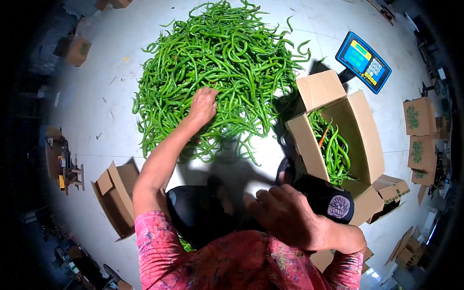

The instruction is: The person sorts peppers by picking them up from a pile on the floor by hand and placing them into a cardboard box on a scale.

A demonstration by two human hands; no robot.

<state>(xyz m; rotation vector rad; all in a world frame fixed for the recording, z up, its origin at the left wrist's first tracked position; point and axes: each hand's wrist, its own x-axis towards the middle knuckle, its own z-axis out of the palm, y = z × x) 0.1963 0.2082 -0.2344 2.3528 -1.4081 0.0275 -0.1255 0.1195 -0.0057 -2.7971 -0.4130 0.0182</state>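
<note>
A big heap of long green chili peppers lies on the floor in front of me. My left hand reaches onto the near side of the heap with its fingers curled closed among the peppers. What the fingertips grip is hidden. My right hand hangs in front of my body above my lap, in shadow and slightly blurred. Its fingers are loosely bent and apart, and no object shows in it. An open cardboard box stands to the right, holding green peppers and one reddish pepper.
A scale display with a keypad rises behind the box. Another open carton sits at the left. Printed boxes stand far right, with a smaller carton close behind the pepper box. My knees and shoes lie between the heap and me.
</note>
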